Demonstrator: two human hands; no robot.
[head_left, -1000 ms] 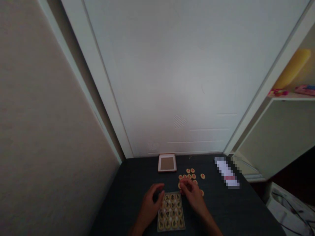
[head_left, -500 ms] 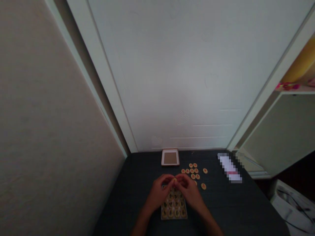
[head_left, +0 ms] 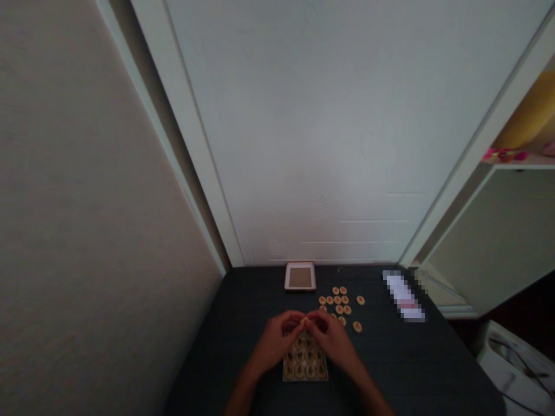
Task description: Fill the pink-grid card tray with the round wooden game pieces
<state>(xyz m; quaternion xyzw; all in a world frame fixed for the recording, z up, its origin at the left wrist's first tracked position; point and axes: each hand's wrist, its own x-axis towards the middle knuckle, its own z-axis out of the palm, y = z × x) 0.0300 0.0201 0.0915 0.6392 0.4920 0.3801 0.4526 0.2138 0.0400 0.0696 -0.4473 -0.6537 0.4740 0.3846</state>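
Observation:
My left hand (head_left: 280,338) and my right hand (head_left: 330,337) meet at the fingertips above the far end of a box. Between their pinched fingers is a small pale-yellow Chinese chess piece (head_left: 305,320), mostly covered. Beneath them the shallow box (head_left: 306,379) holds rows of round Chinese chess pieces (head_left: 300,370) with dark marks. Its far rows are hidden by my hands. Just beyond my right hand, several loose round pieces (head_left: 339,309) with red marks lie on the dark table.
At the table's back edge lies a box lid (head_left: 300,263) with a brown inside. A blurred pale object (head_left: 403,294) is on the right of the dark table (head_left: 243,312). A white panel (head_left: 303,144) rises behind, and a wall (head_left: 108,231) stands left.
Both hands have come slightly nearer, still pinching the piece together. Another red-marked piece now shows beyond my fingers. The view has shifted a little.

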